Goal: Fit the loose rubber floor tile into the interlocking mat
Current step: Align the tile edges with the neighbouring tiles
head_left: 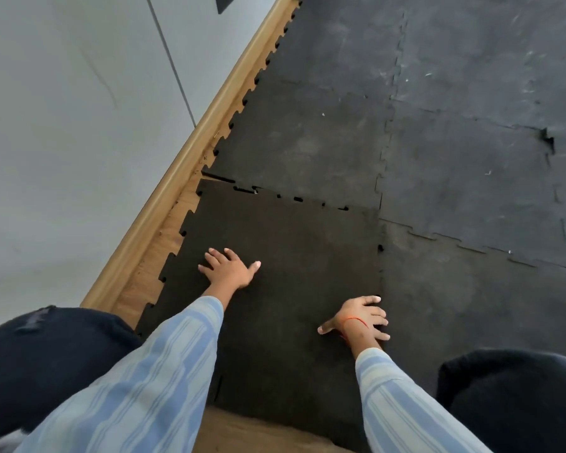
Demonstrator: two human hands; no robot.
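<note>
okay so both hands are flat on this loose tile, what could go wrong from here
1. The far seam shows open gaps: teeth may be misaligned, and pressing could leave the tile overlapping the mat.
2. The right hand presses at the right edge, where its fingers could get pinched.
3. The left hand sits mid-tile, so the far left corner may stay up.

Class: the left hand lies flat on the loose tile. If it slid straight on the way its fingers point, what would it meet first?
Probably the loose tile's toothed edge, then bare wood floor and the skirting board. The left hand's fingers point up-left.
</note>
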